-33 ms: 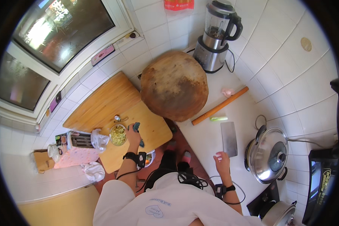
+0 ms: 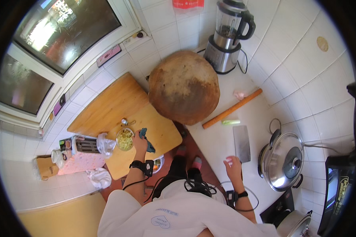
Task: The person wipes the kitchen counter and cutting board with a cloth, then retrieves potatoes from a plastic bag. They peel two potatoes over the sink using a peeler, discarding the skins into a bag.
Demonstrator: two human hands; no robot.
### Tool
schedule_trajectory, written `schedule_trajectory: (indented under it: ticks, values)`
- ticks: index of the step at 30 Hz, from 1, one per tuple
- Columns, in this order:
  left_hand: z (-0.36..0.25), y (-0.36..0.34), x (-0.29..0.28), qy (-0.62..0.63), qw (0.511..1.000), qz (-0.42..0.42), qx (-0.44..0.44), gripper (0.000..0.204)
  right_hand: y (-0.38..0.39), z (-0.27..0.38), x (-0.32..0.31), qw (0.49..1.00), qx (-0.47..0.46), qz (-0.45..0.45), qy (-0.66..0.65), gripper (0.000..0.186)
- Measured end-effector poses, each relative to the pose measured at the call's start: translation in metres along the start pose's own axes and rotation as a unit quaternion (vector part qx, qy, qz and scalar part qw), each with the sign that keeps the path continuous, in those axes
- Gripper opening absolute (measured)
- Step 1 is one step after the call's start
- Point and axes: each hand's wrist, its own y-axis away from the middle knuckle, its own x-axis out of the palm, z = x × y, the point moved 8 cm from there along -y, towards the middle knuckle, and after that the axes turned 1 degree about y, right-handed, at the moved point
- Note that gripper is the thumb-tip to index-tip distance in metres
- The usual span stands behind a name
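Observation:
A dark teal cloth [image 2: 149,145] hangs from my left hand [image 2: 139,142], whose fingers are closed on it over the wooden table [image 2: 162,132]. Just left of that hand stands a bowl of chopped pale green and yellowish pieces [image 2: 125,139]. On the white counter to the right, my right hand [image 2: 233,164] hovers by the near end of a cleaver [image 2: 241,144], with nothing in it and its fingers loosely bent and apart. Beyond the blade lie a short green stalk [image 2: 230,122] and a wooden rolling pin [image 2: 233,108].
A large round wooden board [image 2: 184,87] stands at the back middle, with a blender [image 2: 224,47] beside it. An electric pan with a glass-and-metal lid [image 2: 283,162] occupies the right counter. Bags and a pink-covered box [image 2: 81,164] sit left. A small bottle [image 2: 124,121] is behind the bowl.
The teal cloth now shows more spread out beside my left hand. My right hand has shifted very slightly. Otherwise the scene looks the same.

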Motion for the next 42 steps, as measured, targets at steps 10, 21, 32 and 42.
schedule_trajectory:
  ticks: [10, 21, 32, 42]
  values:
    - [-0.058, 0.098, 0.072, 0.125, 0.956, 0.123, 0.235, 0.043, -0.033, 0.068, 0.053, 0.988, -0.082, 0.123, -0.043, 0.020]
    - [-0.134, 0.126, 0.168, 0.019, 0.937, 0.180, 0.298, 0.047, 0.048, 0.027, 0.065, 0.989, 0.006, 0.131, 0.069, 0.021]
    - [0.154, -0.002, 0.151, 0.078, 0.996, 0.046, 0.006, 0.043, 0.017, 0.031, 0.091, 0.963, 0.030, 0.063, 0.259, 0.068]
    - [0.211, -0.103, 0.278, -0.006, 0.982, -0.032, -0.187, 0.057, -0.020, 0.009, 0.094, 0.871, 0.078, 0.154, 0.460, 0.087]
